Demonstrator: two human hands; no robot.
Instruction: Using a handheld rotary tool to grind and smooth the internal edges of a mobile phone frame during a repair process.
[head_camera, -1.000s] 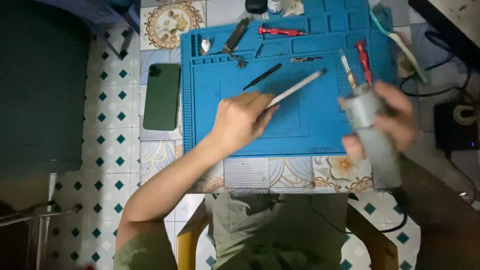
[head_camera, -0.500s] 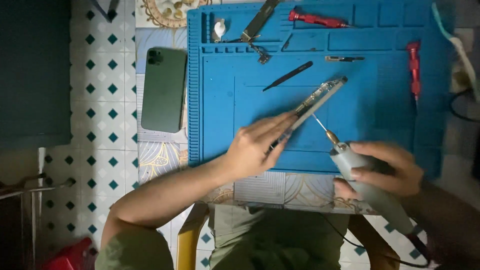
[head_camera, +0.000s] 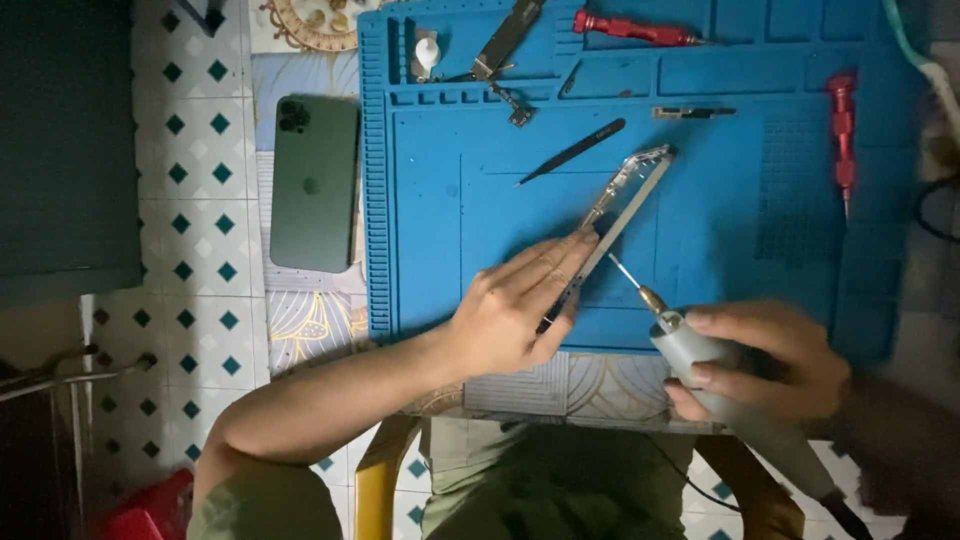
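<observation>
**Inspection: metal frame strip under powered tool on repair mat**

The left hand (head_camera: 515, 310) lies flat, fingers extended, pinning a slim silver metal frame strip (head_camera: 612, 225) against the blue silicone repair mat (head_camera: 700, 220). The strip runs diagonally from the fingertips toward 1 o'clock, its far end free.

The right hand (head_camera: 760, 360) is closed around a grey cylindrical powered hand tool (head_camera: 700, 350). Its thin bit points toward 11 o'clock, the tip just beside the strip's lower half; contact cannot be confirmed.

Progress, as a judgement: the strip is positioned and held and the tool is brought up, so work on it appears under way, not finished. No marks on the strip are discernible.

Surroundings: black tweezers (head_camera: 570, 165) lie at 12 o'clock of the strip. 2 red-handled screwdrivers rest on the mat, 1 at the top (head_camera: 630, 27), 1 at the right edge (head_camera: 843, 130). A dark green smartphone (head_camera: 314, 182) lies face down on the patterned tabletop (head_camera: 300, 310), at 9 o'clock of the mat.
</observation>
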